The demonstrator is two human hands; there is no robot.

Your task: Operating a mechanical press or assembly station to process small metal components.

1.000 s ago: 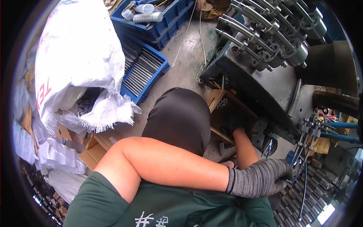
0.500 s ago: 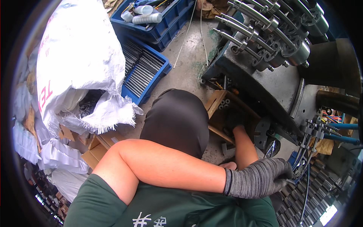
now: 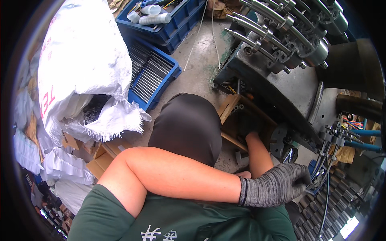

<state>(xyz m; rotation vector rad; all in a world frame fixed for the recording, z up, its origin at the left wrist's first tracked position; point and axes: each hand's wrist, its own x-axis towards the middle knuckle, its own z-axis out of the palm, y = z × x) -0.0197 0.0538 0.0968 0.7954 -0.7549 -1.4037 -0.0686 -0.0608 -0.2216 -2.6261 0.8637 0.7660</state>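
My left hand [image 3: 277, 183], in a grey striped knit glove, reaches across my body to the right. Its fingers curve and the thumb stands apart, with nothing visible between them. The hand is nearest to a small blue tray [image 3: 317, 183] of metal parts, beside a fixture with slim steel rods [image 3: 332, 141]. Behind the glove a bare limb [image 3: 259, 156] extends into a wooden box [image 3: 230, 107]. Its dark end lies in shadow, so I cannot tell whether this is my right arm or a leg. No fingers of my right hand show.
Steel shafts with round collars [image 3: 286, 23] stand on a dark metal machine bed [image 3: 277, 70]. A large white woven sack [image 3: 86, 52] is at left. Blue crates [image 3: 177, 69] hold rods and white tubes. Stacked metal cylinders [image 3: 333, 205] lie at lower right.
My left hand has shifted slightly up, and its fingers and thumb are a little farther apart. The view has moved only slightly.
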